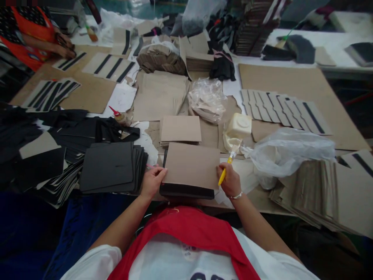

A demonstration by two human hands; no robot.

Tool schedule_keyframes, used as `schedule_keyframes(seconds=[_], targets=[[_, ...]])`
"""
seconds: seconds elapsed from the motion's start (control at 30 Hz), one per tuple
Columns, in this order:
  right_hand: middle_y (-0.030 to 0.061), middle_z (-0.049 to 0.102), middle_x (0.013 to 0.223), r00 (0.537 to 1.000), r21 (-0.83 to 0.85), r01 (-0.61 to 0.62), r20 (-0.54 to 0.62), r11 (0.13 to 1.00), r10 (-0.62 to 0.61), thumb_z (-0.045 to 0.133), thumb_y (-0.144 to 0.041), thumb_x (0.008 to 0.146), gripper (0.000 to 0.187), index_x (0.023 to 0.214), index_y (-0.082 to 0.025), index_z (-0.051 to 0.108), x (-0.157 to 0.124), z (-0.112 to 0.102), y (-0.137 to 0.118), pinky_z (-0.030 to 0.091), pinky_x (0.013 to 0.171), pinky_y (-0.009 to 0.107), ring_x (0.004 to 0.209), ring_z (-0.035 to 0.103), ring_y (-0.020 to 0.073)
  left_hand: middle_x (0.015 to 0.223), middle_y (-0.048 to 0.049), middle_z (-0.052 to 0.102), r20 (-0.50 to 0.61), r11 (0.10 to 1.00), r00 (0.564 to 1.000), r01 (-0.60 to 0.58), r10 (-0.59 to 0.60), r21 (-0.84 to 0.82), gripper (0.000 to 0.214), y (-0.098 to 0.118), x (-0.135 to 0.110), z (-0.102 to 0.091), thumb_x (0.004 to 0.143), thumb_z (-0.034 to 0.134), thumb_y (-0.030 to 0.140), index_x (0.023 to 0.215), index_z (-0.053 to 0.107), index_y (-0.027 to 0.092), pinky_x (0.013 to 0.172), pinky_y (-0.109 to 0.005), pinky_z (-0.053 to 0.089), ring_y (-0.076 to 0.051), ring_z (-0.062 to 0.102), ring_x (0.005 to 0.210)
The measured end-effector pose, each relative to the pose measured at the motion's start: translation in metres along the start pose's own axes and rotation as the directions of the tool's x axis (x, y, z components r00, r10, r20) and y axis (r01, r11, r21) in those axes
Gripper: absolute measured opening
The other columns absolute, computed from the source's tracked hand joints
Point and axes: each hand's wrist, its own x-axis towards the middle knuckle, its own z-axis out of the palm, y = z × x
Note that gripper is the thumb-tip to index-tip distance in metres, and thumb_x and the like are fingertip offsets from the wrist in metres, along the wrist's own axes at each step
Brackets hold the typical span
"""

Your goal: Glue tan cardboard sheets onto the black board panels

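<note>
**Brown card panel steadied at both edges, brush in the right hand**

A flat rectangular panel of matt brown cardboard (190, 165) lies on the surface (233, 90) directly in front of the person. It rests on a smooth black board (186, 191) whose dark edge shows along the panel's near side.

The left hand (151, 181) sits at the panel's left edge, fingers curled against it and thumb on top. Whether it pinches the card or only presses it down cannot be told. The right hand (230, 181) is at the panel's right edge, clenched round a flat paintbrush with a yellow plastic handle (223, 175). Its pale bristles point away from the person, past the panel's far right corner.

Just beyond that corner stands a squat cream plastic tub (237, 128), rounded-square, with a moulded circle in its top. Directly behind the panel lies a low stack of brown cardboard rectangles (180, 129) of the same dull finish. Farther behind it sits a crumpled clear plastic bag (206, 99), glossy and creased.

Left of the panel, near the left hand, is a fanned stack of matt black sheets (110, 167). Right of the panel is a puffy translucent plastic bag (291, 149), and beyond that a slumped fan of grey-brown cardboard sheets (326, 194).

Behind the panel to the right, a row of overlapping grey cards (276, 107) lies flat, the outermost one bearing a black stripe. Well behind the panel to the left, another person's hand (62, 44) rests by more striped cards.
</note>
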Motion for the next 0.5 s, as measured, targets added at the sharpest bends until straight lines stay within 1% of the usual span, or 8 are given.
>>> schedule_keyframes(seconds=[0.07,0.1,0.17,0.3,0.5], targets=[[0.0058,0.064,0.075,0.998,-0.012,0.039,0.041,0.999,-0.039,0.039,-0.039,0.088,0.023,0.088,-0.021,0.053,-0.011,0.009,0.003,0.043,0.06,0.026,0.065,0.061,0.0171,0.068,-0.0008,0.064,0.02,0.984,0.999,-0.044,0.041,0.175,0.032,-0.015,-0.006,-0.005,0.072,0.06,0.047,0.072,0.067,0.016,0.057,-0.023,0.044,-0.014,0.057,0.062],[0.0062,0.064,0.075,0.997,-0.021,0.054,0.058,0.998,-0.053,0.038,-0.039,0.088,0.023,0.088,-0.021,0.053,-0.013,0.014,0.004,0.044,0.06,0.026,0.065,0.061,0.0173,0.068,-0.0014,0.065,0.024,0.969,0.998,-0.068,0.064,0.237,0.031,-0.02,-0.007,-0.007,0.073,0.059,0.046,0.07,0.067,0.016,0.06,-0.023,0.044,-0.014,0.057,0.065],[0.0071,0.065,0.076,0.994,-0.044,0.064,0.086,0.997,-0.06,0.037,-0.037,0.089,0.023,0.09,-0.02,0.054,-0.015,0.024,0.005,0.044,0.061,0.027,0.066,0.062,0.018,0.067,-0.0016,0.065,0.035,0.947,0.996,-0.088,0.081,0.31,0.031,-0.028,-0.006,-0.009,0.074,0.057,0.045,0.067,0.067,0.016,0.062,-0.023,0.042,-0.014,0.057,0.066],[0.0093,0.066,0.079,0.994,-0.083,0.044,0.103,0.996,-0.035,0.037,-0.036,0.089,0.024,0.093,-0.019,0.054,-0.013,0.038,0.009,0.044,0.061,0.028,0.067,0.063,0.0191,0.058,0.0011,0.059,0.059,0.935,0.998,-0.055,0.036,0.35,0.033,-0.032,-0.001,-0.009,0.074,0.056,0.046,0.064,0.064,0.016,0.056,-0.023,0.036,-0.012,0.052,0.058],[0.0101,0.067,0.082,0.994,-0.116,0.02,0.106,0.993,-0.008,0.037,-0.037,0.089,0.026,0.095,-0.018,0.053,-0.012,0.041,0.008,0.044,0.06,0.028,0.066,0.063,0.0193,0.053,0.0029,0.053,0.078,0.945,0.997,-0.016,-0.01,0.327,0.037,-0.033,0.006,-0.008,0.073,0.056,0.049,0.059,0.059,0.015,0.053,-0.022,0.033,-0.011,0.047,0.054]])
